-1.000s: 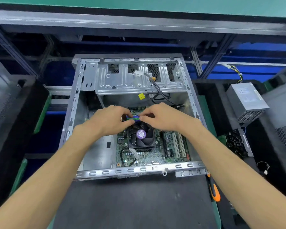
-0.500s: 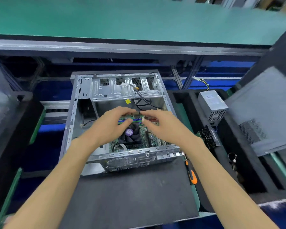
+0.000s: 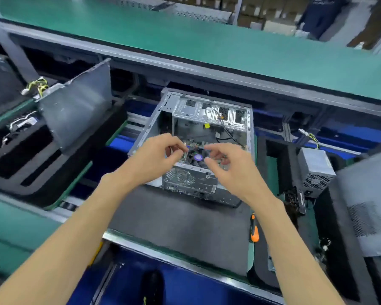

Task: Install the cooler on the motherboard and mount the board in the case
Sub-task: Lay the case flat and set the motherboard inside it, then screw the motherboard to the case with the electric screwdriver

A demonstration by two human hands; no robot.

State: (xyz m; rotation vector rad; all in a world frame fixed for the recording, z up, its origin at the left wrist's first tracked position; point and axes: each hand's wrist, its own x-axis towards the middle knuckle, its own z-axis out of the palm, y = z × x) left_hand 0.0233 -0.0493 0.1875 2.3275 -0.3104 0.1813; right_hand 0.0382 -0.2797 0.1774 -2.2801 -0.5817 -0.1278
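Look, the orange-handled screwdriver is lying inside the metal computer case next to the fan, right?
Not quite. The orange-handled screwdriver lies outside the grey metal computer case, on the dark mat to its right, as the head view shows. The black fan with the purple sticker is inside.

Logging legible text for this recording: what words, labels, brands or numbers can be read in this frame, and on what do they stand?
None can be read.
Round purple sticker on the black cooler fan hub: print too blurred.
Small yellow tag inside the open grey metal computer case: too small, no text made out.
Grey boxy power supply at right: any label unreadable.
Orange-handled screwdriver: no marking visible.
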